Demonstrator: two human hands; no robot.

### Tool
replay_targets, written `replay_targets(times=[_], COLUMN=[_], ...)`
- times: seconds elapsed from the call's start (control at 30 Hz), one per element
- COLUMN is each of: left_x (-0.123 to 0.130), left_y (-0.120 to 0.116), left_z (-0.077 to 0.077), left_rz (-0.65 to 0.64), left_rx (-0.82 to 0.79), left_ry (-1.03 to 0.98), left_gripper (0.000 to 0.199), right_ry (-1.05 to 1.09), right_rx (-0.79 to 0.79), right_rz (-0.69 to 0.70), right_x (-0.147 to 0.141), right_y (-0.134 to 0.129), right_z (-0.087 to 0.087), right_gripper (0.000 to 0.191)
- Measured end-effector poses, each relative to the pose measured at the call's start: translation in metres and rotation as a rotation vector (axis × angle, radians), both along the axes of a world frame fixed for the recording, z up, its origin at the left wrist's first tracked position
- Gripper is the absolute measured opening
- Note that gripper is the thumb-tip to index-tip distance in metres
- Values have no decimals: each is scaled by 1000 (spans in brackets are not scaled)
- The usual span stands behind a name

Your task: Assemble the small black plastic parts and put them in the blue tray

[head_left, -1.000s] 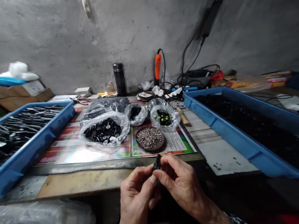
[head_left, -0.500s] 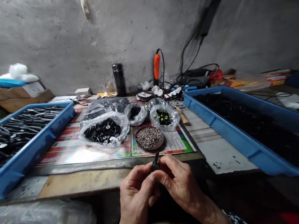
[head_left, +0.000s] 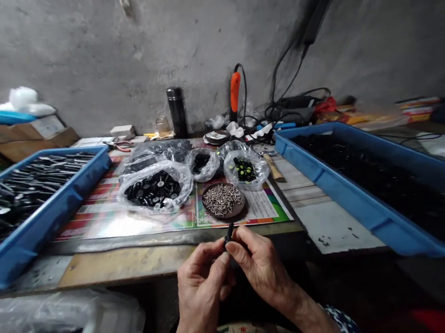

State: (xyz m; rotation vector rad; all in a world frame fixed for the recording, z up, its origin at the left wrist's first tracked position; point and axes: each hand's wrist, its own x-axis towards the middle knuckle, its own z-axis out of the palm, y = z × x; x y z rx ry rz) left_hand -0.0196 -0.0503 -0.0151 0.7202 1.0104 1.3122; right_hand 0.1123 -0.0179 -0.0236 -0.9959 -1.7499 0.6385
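Note:
A small black plastic part [head_left: 229, 233] is pinched between my two hands just past the table's front edge, its narrow end pointing up and away. My left hand [head_left: 204, 277] grips it from the left with thumb and forefinger. From the right, the thumb and fingers of my right hand [head_left: 261, 261] close on the same part, hiding much of its lower end. Beyond the fingertips lies a round brown dish [head_left: 225, 216] of small metal screws or rivets [head_left: 222, 199]. Behind it stand open plastic bags of black parts [head_left: 153, 190], small black pieces [head_left: 201, 162] and green-tipped black pieces [head_left: 244, 169].
A blue tray [head_left: 47, 231] of long black parts stands left; another blue tray [head_left: 356, 201] with dark pieces stands right. A wooden handle [head_left: 273, 168], a black flask [head_left: 177, 112] and an orange-handled tool [head_left: 235, 93] are farther back. A plastic-lined white basket [head_left: 104, 327] sits lower left.
My right thumb and fingers have shifted slightly around the black part, which is now more covered. The view has tilted a little downward.

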Motion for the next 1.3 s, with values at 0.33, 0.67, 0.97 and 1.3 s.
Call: replay_targets(times=[0.33,0.67,0.97,1.3], left_x=[0,0,-2,-2], left_y=[-2,-5,-2,-4], left_z=[-3,-10,-6,-4], left_rz=[-60,-9,-22,-35], left_rx=[-8,69,75,27], left_ry=[-49,48,23,21], left_gripper=[44,41,49,52], right_ry=[-144,202,5,35], right_rx=[222,-207,35,-18], right_rz=[-125,88,-13,16], right_x=[2,-4,2,-1], right_y=[-3,-6,-5,-8], right_z=[-1,2,1,2], right_gripper=[36,37,36,26])
